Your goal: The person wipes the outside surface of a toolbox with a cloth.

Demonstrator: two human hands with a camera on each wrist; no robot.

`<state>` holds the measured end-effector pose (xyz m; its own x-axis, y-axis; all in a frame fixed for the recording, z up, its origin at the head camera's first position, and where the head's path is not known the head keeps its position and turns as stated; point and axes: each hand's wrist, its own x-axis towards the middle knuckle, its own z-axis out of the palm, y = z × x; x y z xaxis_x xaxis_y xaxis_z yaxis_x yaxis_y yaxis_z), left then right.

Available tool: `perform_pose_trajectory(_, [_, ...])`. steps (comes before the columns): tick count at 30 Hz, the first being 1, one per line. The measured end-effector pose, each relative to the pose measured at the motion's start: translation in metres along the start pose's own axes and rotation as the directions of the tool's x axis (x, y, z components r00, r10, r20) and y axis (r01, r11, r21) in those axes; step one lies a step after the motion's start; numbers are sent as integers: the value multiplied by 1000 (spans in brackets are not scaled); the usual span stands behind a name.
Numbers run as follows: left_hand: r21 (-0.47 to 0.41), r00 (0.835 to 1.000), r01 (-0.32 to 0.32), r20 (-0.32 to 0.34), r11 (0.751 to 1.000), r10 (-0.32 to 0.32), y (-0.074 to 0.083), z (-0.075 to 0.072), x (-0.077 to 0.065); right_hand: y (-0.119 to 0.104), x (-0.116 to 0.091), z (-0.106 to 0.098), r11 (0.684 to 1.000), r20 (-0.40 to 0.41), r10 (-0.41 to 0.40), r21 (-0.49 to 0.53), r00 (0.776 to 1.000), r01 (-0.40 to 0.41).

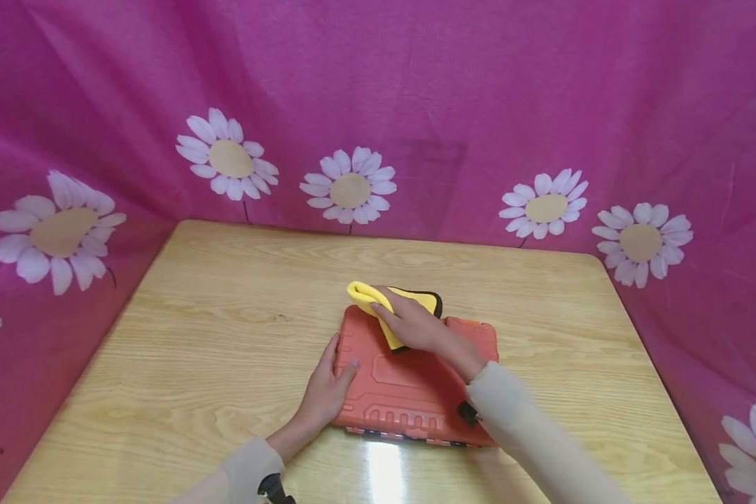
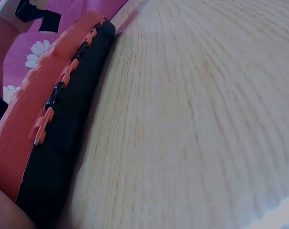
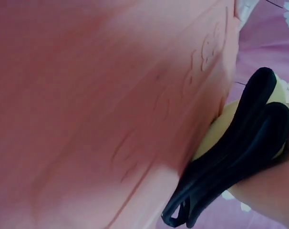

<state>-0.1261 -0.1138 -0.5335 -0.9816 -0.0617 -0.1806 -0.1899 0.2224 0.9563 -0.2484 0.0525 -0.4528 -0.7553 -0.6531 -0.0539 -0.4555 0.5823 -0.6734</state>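
Observation:
A red plastic tool case (image 1: 403, 392) with a ribbed, moulded lid lies shut on the table. My left hand (image 1: 323, 392) grips its left side, thumb on top of the lid and fingers along the edge. In my right hand (image 1: 412, 325) is a folded yellow cloth (image 1: 425, 299) with dark edging, held against the far part of the lid. The right wrist view shows the cloth's dark folded edge (image 3: 225, 152) meeting the red surface. Seen from the left wrist, the case has a black base (image 2: 54, 164) and red and black hinge pieces along its near side.
The case rests on a light wood-grain table (image 1: 227, 350). A magenta curtain (image 1: 441, 84) with white daisies surrounds its back and both sides. Bright glare falls on the table (image 1: 315, 469) in front of the case.

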Motion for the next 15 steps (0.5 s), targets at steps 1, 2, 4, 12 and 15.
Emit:
perform_pose_trajectory(1, [-8,1000,4,0,1000,-4,0,0,0,1,3,2,1000,9,-21,-11,1000,21])
perform_pose_trajectory(2, [-14,1000,6,-2,1000,-6,0,0,1,0,6,4,999,19,-40,-30,999,41])
perform_pose_trajectory(4, [-32,1000,7,-2,999,-7,1,0,1,-2,10,8,993,41,-78,-86,996,81])
perform_pose_trajectory(12, [-27,1000,18,26,999,-17,4,1,2,-11,16,13,930,114,-45,-359,992,84])
perform_pose_trajectory(15, [-18,999,42,31,999,-41,4,1,1,-8,16,12,934,117,-29,-350,993,68])
